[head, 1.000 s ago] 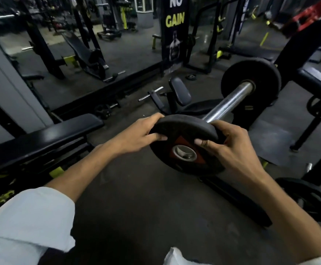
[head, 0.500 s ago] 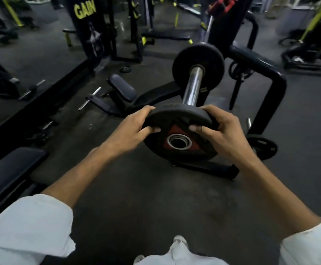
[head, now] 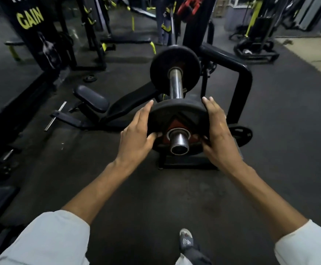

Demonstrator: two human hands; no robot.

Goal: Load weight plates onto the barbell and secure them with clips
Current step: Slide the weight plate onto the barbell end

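Two hands on one plate (head: 176, 113): left hand (head: 136, 133) and right hand (head: 217, 131) each clasp a side of its rim, fingers along the edge, thumbs on the face. The plate sits on the bar (head: 176, 87), the sleeve end poking through its hole. Farther along the bar, a second plate (head: 162, 66). Two more lie on the floor (head: 136, 197).

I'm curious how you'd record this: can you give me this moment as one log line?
step: sliding small plate onto barbell sleeve | left hand: on plate | right hand: on plate | large plate: already loaded | clips: none seen
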